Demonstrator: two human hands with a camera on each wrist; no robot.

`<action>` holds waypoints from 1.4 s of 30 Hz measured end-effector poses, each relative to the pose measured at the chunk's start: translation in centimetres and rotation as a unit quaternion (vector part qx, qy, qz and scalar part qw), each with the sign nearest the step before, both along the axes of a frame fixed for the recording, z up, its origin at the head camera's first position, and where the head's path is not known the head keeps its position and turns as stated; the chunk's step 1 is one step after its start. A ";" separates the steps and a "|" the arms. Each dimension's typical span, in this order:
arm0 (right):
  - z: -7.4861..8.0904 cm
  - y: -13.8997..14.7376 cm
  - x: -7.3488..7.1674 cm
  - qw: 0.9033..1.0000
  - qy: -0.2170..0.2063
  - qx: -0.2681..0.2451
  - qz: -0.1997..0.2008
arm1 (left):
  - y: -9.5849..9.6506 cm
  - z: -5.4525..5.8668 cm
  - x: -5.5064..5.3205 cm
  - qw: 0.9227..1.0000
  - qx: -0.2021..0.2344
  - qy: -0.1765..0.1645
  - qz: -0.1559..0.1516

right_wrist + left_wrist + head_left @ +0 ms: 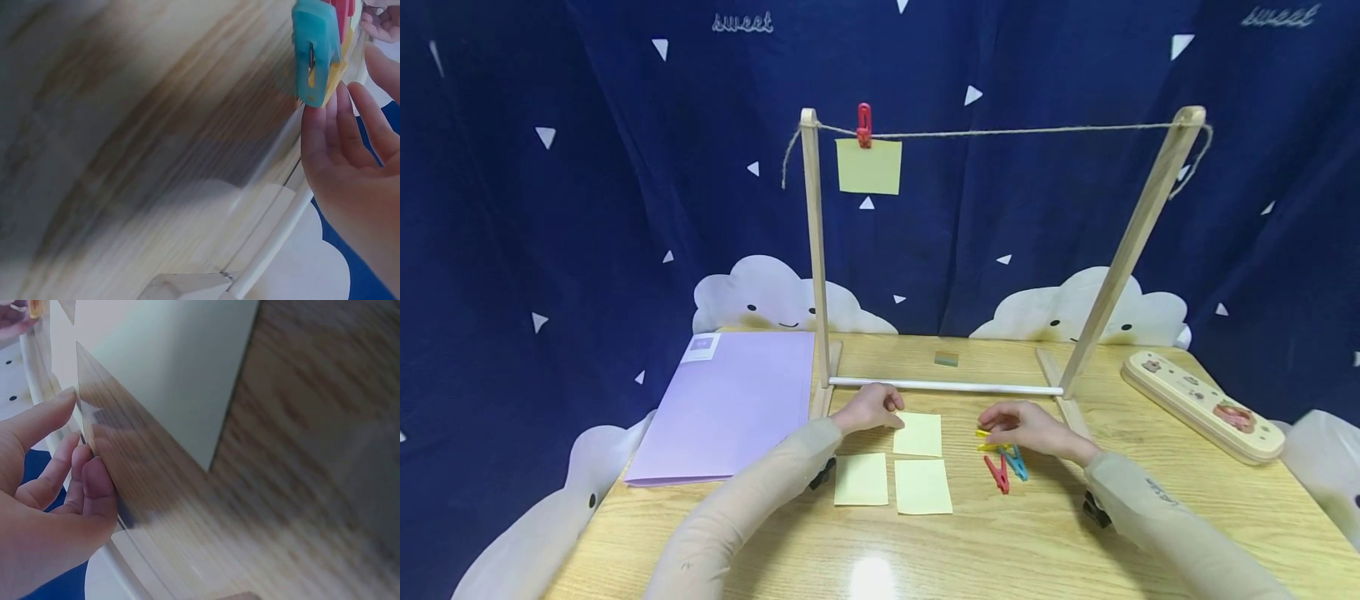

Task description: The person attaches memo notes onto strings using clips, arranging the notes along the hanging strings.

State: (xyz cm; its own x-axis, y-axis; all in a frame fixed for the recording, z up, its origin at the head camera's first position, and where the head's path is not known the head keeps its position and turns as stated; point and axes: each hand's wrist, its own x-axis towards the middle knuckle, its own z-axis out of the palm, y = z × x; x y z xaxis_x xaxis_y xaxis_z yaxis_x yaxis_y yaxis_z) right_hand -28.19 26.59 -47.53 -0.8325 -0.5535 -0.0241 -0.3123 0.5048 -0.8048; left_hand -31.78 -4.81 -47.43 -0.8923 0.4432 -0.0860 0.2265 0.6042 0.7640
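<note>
Three pale yellow sticky notes lie on the table: a far one (pixel 919 435), a front left one (pixel 861 481) and a front right one (pixel 922 487). My left hand (pixel 871 408) is at the far note's left edge, fingers loosely bent, thumb tip near its border. At the right, my right hand (pixel 1026 427) hovers over a yellow clothespin (pixel 985 447), fingertips close to it; whether they touch is unclear. Beside that lie a blue clothespin (pixel 310 53) and a red clothespin (pixel 1000 477). Another note (pixel 868 171) hangs from the string (pixel 1000 132) under a red clothespin (pixel 864 125).
Two wooden posts (pixel 816 250) carry the string, with a white rod (pixel 947 386) joining them low down. A purple folder (pixel 737 408) lies at the left, a cream pencil case (pixel 1206 408) at the right. Behind hangs a dark blue curtain (pixel 1037 208).
</note>
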 end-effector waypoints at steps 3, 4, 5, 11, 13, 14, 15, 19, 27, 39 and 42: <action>0.0 -0.1 -0.1 0.999 0.027 0.021 0.005 | 0.0 0.0 0.0 1.000 -0.001 0.001 0.000; 0.0 -0.2 -0.2 0.999 0.034 0.030 0.006 | 0.0 0.0 -0.1 1.000 -0.002 0.002 0.000; 0.0 -0.2 -0.2 0.999 0.039 0.036 0.009 | 0.0 0.0 -0.1 1.000 -0.003 0.004 0.000; 0.3 -0.6 -0.2 0.996 0.055 0.073 0.013 | -0.1 0.0 0.0 1.000 -0.011 0.014 -0.006; 0.4 -0.8 -0.1 0.995 0.062 0.081 0.015 | -0.1 0.1 0.1 1.000 -0.011 0.013 -0.009; 0.4 -0.9 -0.1 0.994 0.066 0.085 0.017 | -0.1 0.1 0.1 1.000 -0.011 0.011 -0.010; 0.5 -1.0 -0.1 0.993 0.070 0.088 0.018 | -0.1 0.1 0.1 1.000 -0.010 0.010 -0.012; 0.6 -1.3 0.0 0.992 0.082 0.095 0.024 | -0.2 0.1 0.2 1.000 -0.008 0.014 -0.022; 0.6 -1.2 0.0 0.987 0.105 0.116 0.025 | -0.4 -0.1 -0.2 0.998 -0.026 0.042 -0.027; 0.2 -1.0 -0.3 0.986 0.115 0.120 0.021 | 1.0 0.7 -0.6 0.994 -0.043 0.101 -0.030; 0.1 -1.1 -0.3 0.986 0.115 0.115 0.021 | 1.3 0.8 -0.5 0.995 -0.061 0.077 -0.030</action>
State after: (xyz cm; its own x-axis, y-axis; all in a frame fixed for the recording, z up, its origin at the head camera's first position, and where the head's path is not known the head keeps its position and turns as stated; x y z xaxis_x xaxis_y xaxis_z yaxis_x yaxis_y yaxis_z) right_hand -28.54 25.53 -47.47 -0.8071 -0.5895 0.0338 -0.4981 0.6491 -0.5750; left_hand -32.25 -3.53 -46.59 -0.8712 0.4909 -0.0058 0.3741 0.6715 0.6396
